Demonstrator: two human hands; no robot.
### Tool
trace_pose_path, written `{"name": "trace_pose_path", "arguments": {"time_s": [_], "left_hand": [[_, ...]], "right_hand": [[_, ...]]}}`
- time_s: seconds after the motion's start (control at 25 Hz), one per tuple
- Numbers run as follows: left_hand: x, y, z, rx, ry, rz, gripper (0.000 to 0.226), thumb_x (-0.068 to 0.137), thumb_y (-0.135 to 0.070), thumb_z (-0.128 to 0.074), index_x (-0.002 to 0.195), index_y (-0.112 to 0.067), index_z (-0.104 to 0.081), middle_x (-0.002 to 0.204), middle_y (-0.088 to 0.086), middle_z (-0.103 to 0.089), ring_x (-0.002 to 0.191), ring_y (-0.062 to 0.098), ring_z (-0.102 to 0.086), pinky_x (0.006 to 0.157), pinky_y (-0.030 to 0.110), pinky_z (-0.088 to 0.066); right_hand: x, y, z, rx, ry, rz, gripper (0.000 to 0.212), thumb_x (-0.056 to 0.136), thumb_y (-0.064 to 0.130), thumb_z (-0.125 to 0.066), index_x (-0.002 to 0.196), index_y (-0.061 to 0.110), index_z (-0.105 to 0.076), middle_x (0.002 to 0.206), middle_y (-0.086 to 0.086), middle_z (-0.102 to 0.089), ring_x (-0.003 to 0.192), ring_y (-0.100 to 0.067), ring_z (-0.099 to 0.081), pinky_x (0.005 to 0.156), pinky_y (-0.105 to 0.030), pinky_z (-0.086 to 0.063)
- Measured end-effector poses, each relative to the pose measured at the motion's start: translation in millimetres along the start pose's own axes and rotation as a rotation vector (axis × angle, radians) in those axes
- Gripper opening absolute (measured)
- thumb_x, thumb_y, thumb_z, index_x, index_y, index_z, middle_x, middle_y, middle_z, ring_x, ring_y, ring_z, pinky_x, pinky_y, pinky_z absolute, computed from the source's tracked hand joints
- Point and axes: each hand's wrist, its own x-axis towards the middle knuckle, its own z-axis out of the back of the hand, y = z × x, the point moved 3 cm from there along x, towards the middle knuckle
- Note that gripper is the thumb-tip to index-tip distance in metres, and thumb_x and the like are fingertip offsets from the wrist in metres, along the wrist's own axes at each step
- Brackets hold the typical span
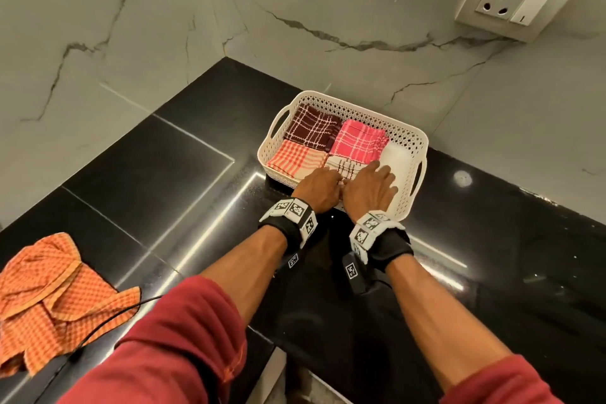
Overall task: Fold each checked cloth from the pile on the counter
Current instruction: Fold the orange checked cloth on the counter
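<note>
Four folded cloths lie in the basket [410, 138]: maroon cloth [311, 129] at 11 o'clock, pink cloth [357, 141] at 1, peach cloth [295, 159] at 8, cream cloth [347, 167] at 5. The right hand [370, 188] presses the cream cloth with spread fingers; the left hand [319, 187], touching it at 9 o'clock, bends its fingers onto that cloth, grip unclear. One crumpled orange cloth [49, 298] lies on the counter [164, 174] at 8 o'clock, well apart.
</note>
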Motion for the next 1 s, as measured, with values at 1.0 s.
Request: {"name": "trace_pose_path", "arguments": {"time_s": [1.0], "left_hand": [[-488,247,11,-0.476,-0.971,1.046,0.031,0.095,-0.031,-0.058,0.1,0.0,-0.054,0.099,0.022,-0.065,0.096,0.039,-0.06,0.076,0.039,-0.043]], "right_hand": [[-422,208,-125,0.105,0.246,1.047,0.017,0.095,0.021,-0.047,0.097,0.009,-0.059,0.102,-0.016,-0.062,0.1,-0.036,-0.054,0.083,-0.044,-0.037]]}}
